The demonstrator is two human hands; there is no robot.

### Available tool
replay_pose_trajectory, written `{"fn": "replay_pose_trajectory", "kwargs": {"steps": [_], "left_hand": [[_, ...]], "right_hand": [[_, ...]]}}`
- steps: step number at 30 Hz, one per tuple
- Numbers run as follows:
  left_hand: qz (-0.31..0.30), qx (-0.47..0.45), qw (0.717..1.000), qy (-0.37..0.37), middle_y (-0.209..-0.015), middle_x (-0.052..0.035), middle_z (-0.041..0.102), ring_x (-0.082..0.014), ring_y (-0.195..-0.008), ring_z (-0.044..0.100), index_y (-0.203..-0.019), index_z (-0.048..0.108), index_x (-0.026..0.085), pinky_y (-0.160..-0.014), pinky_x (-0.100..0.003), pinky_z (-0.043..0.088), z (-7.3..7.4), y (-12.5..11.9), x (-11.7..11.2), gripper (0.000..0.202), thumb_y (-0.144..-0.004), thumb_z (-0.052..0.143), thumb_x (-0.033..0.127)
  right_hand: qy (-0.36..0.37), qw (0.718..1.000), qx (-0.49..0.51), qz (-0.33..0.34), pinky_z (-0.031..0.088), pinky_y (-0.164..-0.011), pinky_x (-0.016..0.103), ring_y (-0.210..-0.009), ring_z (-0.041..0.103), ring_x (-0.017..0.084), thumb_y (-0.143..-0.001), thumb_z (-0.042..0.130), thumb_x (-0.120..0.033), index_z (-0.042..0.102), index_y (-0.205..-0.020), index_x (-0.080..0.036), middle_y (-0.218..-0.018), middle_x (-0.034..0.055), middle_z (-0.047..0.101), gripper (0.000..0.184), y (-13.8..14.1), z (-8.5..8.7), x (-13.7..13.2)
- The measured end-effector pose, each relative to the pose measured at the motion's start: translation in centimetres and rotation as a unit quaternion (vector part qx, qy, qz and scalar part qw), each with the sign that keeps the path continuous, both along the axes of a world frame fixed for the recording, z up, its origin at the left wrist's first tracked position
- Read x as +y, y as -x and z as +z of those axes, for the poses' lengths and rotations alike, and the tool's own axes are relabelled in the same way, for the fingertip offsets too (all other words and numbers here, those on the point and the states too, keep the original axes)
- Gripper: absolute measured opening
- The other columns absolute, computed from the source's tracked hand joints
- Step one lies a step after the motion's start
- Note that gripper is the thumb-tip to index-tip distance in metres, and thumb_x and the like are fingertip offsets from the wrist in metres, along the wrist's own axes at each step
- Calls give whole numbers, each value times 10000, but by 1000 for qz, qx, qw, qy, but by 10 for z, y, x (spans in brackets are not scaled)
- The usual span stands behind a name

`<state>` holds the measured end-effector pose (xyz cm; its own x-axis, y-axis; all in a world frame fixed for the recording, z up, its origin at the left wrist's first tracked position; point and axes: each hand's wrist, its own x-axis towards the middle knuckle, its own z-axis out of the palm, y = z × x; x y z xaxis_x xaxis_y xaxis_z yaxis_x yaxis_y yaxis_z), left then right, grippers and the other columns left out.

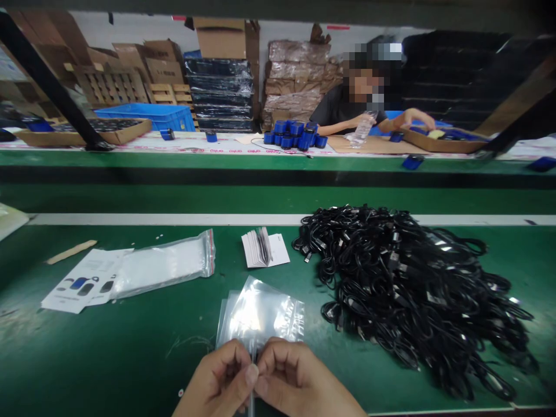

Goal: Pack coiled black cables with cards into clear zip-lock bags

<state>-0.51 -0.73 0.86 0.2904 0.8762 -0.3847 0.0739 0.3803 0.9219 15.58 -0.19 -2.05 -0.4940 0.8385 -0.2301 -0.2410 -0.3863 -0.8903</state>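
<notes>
Close to the front edge, my left hand [226, 376] and my right hand [295, 376] meet with thumbs and fingers pinched together. Between them they grip a clear plastic bag [252, 354], seen nearly edge-on. Just beyond my fingers, more clear plastic bags [260, 313] lie overlapped on the green table. Farther up sits a small folded leaflet [278, 250] with its pages fanned. To the right of my hands is a large heap of coiled black cables [399, 284] with metal plugs.
On the left lie printed cards [80, 284], a zip bag of white sheets [160, 263] and a brown strip [72, 252]. Across the line, a person [356, 104] holds a clear bottle [362, 130] near a pile of blue items [293, 134]. A dark post [52, 75] slants at left.
</notes>
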Motion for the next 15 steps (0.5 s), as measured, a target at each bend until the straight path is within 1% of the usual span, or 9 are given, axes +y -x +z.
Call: {"fn": "replay_pose_trajectory", "kwargs": {"steps": [4,8,11,13,15], "left_hand": [[-12,14,1000,10,-514,86,389,-77,-488,366,-606,446,192,-495,-197,275,0,0,2,513,-727,578,673],[-13,-21,999,46,-509,91,383,-70,-478,332,-607,451,191,-495,-198,278,2,1,4,503,-725,598,657],[-1,-55,996,76,-511,96,365,-67,-483,315,-597,443,191,-497,-192,284,1,1,2,497,-722,621,638],[15,-74,993,93,-511,90,390,-70,-494,337,-599,458,185,-507,-189,296,-2,0,0,493,-717,636,629],[33,-83,990,106,-515,85,415,-70,-501,354,-622,492,176,-512,-185,299,-4,0,-3,477,-715,650,616]], "right_hand": [[-10,1000,-17,17,432,-663,270,-652,561,113,-737,720,-467,598,-706,-167,-725,-26,537,326,-1,-1,-1],[9,999,-30,35,435,-661,275,-645,574,127,-727,694,-537,589,-712,-181,-661,-28,566,372,-1,-5,-2],[22,999,-20,32,418,-636,271,-650,589,138,-722,711,-517,579,-718,-166,-656,-8,595,376,1,-7,-2],[23,999,-5,30,403,-621,265,-633,579,128,-727,720,-491,574,-725,-158,-667,-1,603,364,1,-7,-2],[19,999,5,25,383,-602,251,-603,547,106,-727,727,-478,574,-721,-154,-657,-13,584,358,1,-7,-2]]}}
